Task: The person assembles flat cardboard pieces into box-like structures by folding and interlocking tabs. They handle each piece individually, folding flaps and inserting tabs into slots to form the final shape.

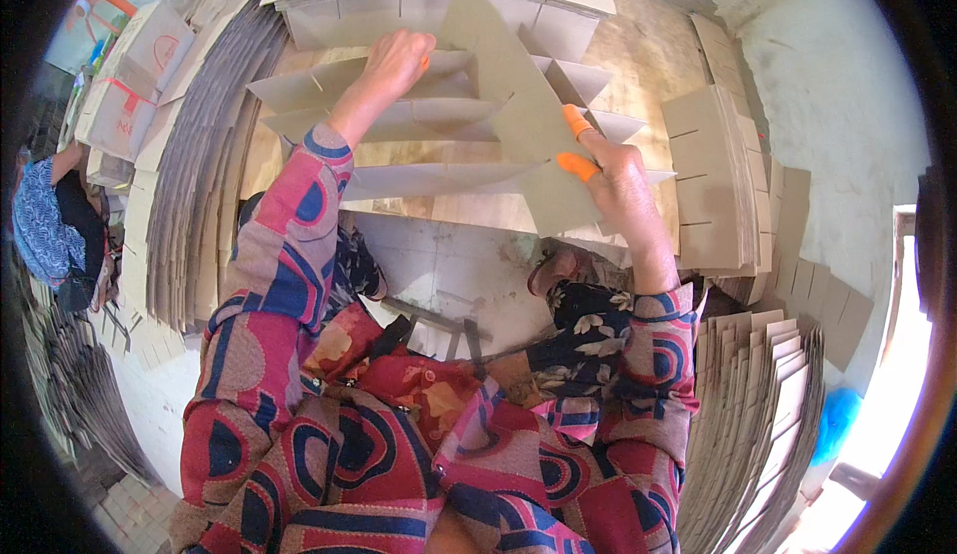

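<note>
The slotted cardboard divider (503, 86) seems light, stiff, creasable; edges suit holding; right grip (620, 170) pinches its edge; left grip (397, 61) curled, contents hidden.

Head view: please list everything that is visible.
Long slotted cardboard strip: one, grey, slanting across centre
Upright slotted cardboard strips: several, grey, beneath it
Wooden tabletop: one, pale brown, under strips
Cardboard stacks: several, grey, back and both sides
Cardboard box: at least one, whitish, upper left
Shiny blue object: one, blue, far right
Another person: one, blue clothing, far left
Left hand: one, orange-tipped, near upright strips
Right hand: one, orange-tipped, gripping long strip
</note>
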`<state>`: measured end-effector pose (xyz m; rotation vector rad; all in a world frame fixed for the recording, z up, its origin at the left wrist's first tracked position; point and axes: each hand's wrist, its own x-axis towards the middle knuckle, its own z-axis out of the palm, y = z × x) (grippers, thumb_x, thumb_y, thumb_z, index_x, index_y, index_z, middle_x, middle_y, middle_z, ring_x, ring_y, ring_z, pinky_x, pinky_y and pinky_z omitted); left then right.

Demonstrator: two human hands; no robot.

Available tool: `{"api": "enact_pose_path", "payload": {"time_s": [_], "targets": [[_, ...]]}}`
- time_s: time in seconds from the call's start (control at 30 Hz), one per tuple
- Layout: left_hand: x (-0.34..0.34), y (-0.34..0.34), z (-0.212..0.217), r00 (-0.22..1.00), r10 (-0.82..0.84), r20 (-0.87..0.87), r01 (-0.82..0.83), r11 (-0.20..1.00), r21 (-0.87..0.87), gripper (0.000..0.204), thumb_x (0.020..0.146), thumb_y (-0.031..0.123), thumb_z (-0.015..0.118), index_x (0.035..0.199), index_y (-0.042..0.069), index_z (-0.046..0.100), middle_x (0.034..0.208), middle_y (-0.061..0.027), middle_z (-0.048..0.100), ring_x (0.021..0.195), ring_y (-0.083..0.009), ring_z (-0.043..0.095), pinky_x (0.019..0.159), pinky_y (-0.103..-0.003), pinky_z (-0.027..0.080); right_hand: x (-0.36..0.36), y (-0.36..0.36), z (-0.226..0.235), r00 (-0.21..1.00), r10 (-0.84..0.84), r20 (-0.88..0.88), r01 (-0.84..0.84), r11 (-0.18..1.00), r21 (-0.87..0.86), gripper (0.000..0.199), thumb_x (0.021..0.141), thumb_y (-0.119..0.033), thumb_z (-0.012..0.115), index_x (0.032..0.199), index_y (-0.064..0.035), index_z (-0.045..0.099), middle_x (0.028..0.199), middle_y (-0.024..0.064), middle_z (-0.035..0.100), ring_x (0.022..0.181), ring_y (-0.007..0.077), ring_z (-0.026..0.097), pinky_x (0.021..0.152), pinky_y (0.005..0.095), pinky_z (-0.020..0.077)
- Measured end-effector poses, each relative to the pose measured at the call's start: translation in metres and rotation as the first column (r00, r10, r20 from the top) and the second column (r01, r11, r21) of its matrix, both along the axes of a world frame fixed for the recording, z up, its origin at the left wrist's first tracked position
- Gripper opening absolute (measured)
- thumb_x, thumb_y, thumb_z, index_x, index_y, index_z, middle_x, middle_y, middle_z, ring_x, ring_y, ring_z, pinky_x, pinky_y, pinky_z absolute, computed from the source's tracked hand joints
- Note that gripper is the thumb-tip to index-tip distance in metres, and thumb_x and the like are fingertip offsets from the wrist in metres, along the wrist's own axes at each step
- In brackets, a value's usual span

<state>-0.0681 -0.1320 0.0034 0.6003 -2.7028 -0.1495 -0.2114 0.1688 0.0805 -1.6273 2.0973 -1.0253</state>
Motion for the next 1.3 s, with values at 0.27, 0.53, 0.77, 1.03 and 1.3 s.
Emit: {"api": "enact_pose_path", "payload": {"time_s": [0.27, 0.53, 0.77, 1.03, 1.3], "targets": [[0.000, -0.010, -0.008, 0.999, -0.011, -0.042, 0.014, 0.998, 0.064, 0.005, 0.074, -0.002, 0.053, 0.076, 0.002, 0.055, 0.073, -0.0210, 0.058, 0.078, -0.0407, 0.058, 0.066, -0.051, 0.044, 0.000, -0.014, -0.032, 0.984, 0.079, -0.161, -0.058, 0.990, 0.125, 0.043, 0.082, -0.002, 0.067, 0.125, -0.0011, 0.057, 0.093, 0.0287, 0.062, 0.083, 0.0441, 0.061, 0.072, 0.0407, 0.0507], [0.009, -0.001, 0.011, 0.997, 0.009, -0.079, -0.006, 0.999, 0.040, 0.022, 0.078, 0.015, 0.066, 0.099, 0.007, 0.067, 0.090, -0.0176, 0.066, 0.090, -0.0352, 0.061, 0.079, -0.043, 0.049, 0.003, -0.015, -0.024, 0.969, 0.074, -0.235, -0.005, 0.959, 0.284, 0.030, 0.084, -0.012, 0.065, 0.112, -0.0003, 0.062, 0.090, 0.0228, 0.065, 0.084, 0.0392, 0.064, 0.071, 0.0455, 0.0509], [0.069, 0.069, 0.062, 0.920, -0.194, -0.341, 0.179, 0.981, -0.073, 0.049, 0.068, 0.012, 0.077, 0.114, 0.003, 0.063, 0.105, -0.0133, 0.067, 0.089, -0.0306, 0.059, 0.079, -0.039, 0.047, -0.112, 0.078, -0.038, 0.567, -0.530, -0.631, 0.614, 0.782, -0.105, 0.030, 0.084, -0.026, 0.068, 0.106, -0.0056, 0.064, 0.097, 0.0155, 0.068, 0.086, 0.0310, 0.066, 0.073, 0.0408, 0.0537], [0.116, 0.103, 0.036, 0.965, -0.074, -0.253, 0.079, 0.997, 0.009, 0.048, 0.065, 0.010, 0.079, 0.110, 0.002, 0.065, 0.105, -0.0131, 0.068, 0.094, -0.0295, 0.060, 0.082, -0.038, 0.046, -0.161, 0.161, -0.065, 0.232, -0.579, -0.782, 0.953, 0.296, 0.064, 0.043, 0.080, -0.027, 0.072, 0.113, -0.0069, 0.054, 0.115, 0.0149, 0.059, 0.114, 0.0318, 0.053, 0.088, 0.0479, 0.0464], [0.116, 0.105, 0.034, 0.966, -0.102, -0.239, 0.107, 0.994, 0.007, 0.041, 0.065, 0.012, 0.079, 0.103, 0.001, 0.068, 0.103, -0.0130, 0.068, 0.092, -0.0293, 0.060, 0.082, -0.038, 0.045, -0.210, 0.193, -0.100, 0.220, -0.558, -0.800, 0.923, 0.384, -0.014, 0.024, 0.083, -0.021, 0.064, 0.104, -0.0109, 0.058, 0.106, 0.0119, 0.065, 0.101, 0.0331, 0.060, 0.082, 0.0461, 0.0486]]}}
